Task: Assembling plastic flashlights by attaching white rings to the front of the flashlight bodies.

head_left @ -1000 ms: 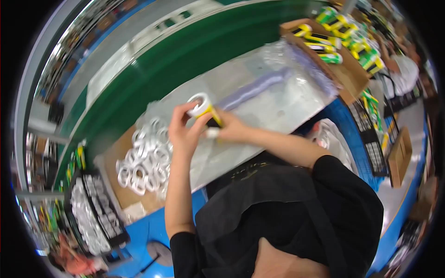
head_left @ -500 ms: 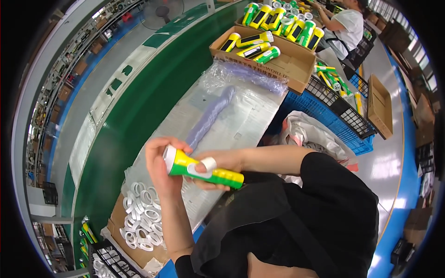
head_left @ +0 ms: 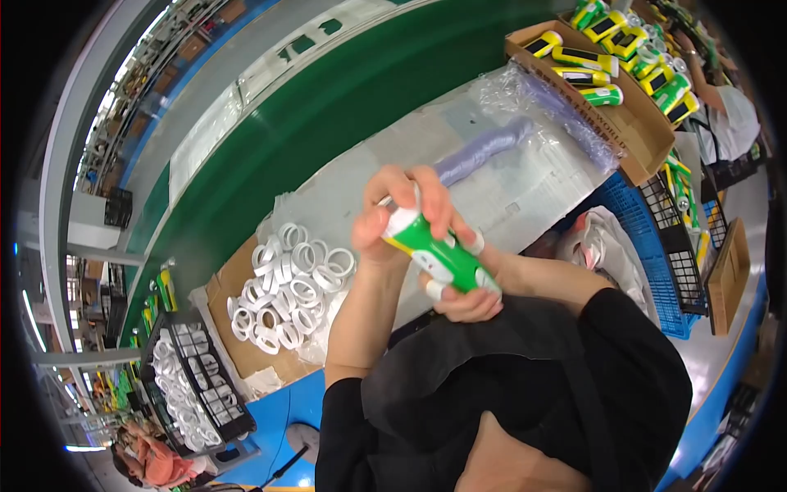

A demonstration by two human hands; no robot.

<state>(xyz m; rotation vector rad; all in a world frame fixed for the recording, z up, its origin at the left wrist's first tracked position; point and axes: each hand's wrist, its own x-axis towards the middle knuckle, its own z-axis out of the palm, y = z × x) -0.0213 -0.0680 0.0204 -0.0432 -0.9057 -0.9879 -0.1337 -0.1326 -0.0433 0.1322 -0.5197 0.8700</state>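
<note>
A green and yellow flashlight (head_left: pixel 449 261) with a white head is held between my hands, tilted across the front of my chest. My left hand (head_left: pixel 377 221) has its fingers curled round the white head end. Lower down, my right hand (head_left: pixel 469 307) wraps the barrel, with white bands on two of its digits. Left of my forearm lies a heap of white rings (head_left: pixel 303 293) on a cardboard sheet (head_left: pixel 225 328). Beyond my hands a lavender plastic-film roll (head_left: pixel 488 150) rests on the wrapped work surface (head_left: pixel 385 152).
An open carton (head_left: pixel 648 150) with several flashlights stands at the far right, beside crinkled clear film (head_left: pixel 566 119). Blue crates (head_left: pixel 656 279) and a white sack (head_left: pixel 602 246) are at right. A black crate (head_left: pixel 215 373) holds white rings at lower left. Other people (head_left: pixel 732 123) sit nearby.
My view has swung left, bringing the ring heap and black crate further in. The flashlight has turned so more green faces up; my left hand has shifted over its head end.
</note>
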